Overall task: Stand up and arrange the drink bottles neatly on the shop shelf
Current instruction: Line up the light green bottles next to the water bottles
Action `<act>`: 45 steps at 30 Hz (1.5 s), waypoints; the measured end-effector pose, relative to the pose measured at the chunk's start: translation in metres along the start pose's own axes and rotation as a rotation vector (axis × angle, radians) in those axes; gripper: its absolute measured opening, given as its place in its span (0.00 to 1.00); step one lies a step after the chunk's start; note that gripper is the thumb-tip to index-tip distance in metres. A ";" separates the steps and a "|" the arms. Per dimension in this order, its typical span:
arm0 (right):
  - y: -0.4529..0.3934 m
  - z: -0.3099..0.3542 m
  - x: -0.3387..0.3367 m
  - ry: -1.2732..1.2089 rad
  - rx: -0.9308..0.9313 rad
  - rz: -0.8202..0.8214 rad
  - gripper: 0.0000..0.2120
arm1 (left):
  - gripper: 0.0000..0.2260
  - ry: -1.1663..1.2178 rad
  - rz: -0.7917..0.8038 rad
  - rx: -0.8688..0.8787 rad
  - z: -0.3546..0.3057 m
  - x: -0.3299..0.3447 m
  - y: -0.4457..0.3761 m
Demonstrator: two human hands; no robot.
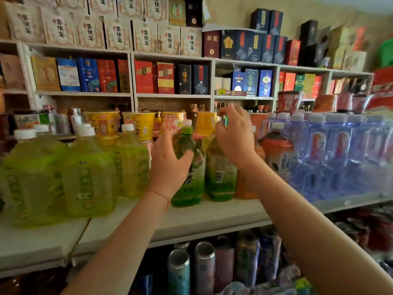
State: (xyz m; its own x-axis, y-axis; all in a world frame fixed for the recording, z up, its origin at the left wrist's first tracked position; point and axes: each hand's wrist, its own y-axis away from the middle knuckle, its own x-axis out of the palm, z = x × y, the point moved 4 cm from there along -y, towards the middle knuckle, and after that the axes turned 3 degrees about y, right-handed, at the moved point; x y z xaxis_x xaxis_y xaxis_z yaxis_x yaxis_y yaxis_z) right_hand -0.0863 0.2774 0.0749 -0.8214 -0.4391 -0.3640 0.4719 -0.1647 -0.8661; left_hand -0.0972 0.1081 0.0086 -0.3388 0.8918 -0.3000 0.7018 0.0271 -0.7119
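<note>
**Squaring up the green tea bottles**

On the white shop shelf (212,216), in the head view, two green tea bottles stand side by side at the middle of the row. The left hand (168,165) grips the shoulder of the green tea bottle with the green cap (187,177), thumb on the near face and fingers wrapped behind it. The right hand (234,135) is raised over the neighbouring green tea bottle (221,177), its fingertips pinching something green at the cap; whether that is the cap itself is too blurred to tell. Both bottles look upright and close to touching.

To the left stand large yellow-green tea bottles (89,173); to the right an orange bottle (246,188), a red-capped dark bottle (276,152) and a shrink-wrapped pack of water bottles (340,154).

To do this well, I would steady each bottle low on its body rather than by the neck, turn the labels outward, and slide them back level with the yellow-green row. Their bases seem near the shelf front, so a push, not a lift, looks safer.
</note>
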 end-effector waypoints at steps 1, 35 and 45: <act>-0.001 -0.015 -0.003 0.022 0.029 0.058 0.13 | 0.22 0.063 0.038 -0.077 0.004 0.012 -0.005; -0.037 -0.113 0.021 -0.211 0.230 0.479 0.14 | 0.15 -0.441 -0.281 -0.317 -0.017 0.040 -0.025; -0.033 -0.101 0.037 -0.371 0.378 0.436 0.23 | 0.15 -0.398 -0.174 -0.277 -0.002 0.019 -0.033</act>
State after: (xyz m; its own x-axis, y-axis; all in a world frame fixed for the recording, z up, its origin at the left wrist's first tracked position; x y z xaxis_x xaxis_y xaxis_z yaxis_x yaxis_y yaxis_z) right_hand -0.1649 0.3559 0.0551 -0.3988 -0.7976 -0.4525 0.8692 -0.1714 -0.4638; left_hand -0.1251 0.1254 0.0277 -0.6395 0.6242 -0.4487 0.7354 0.3267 -0.5936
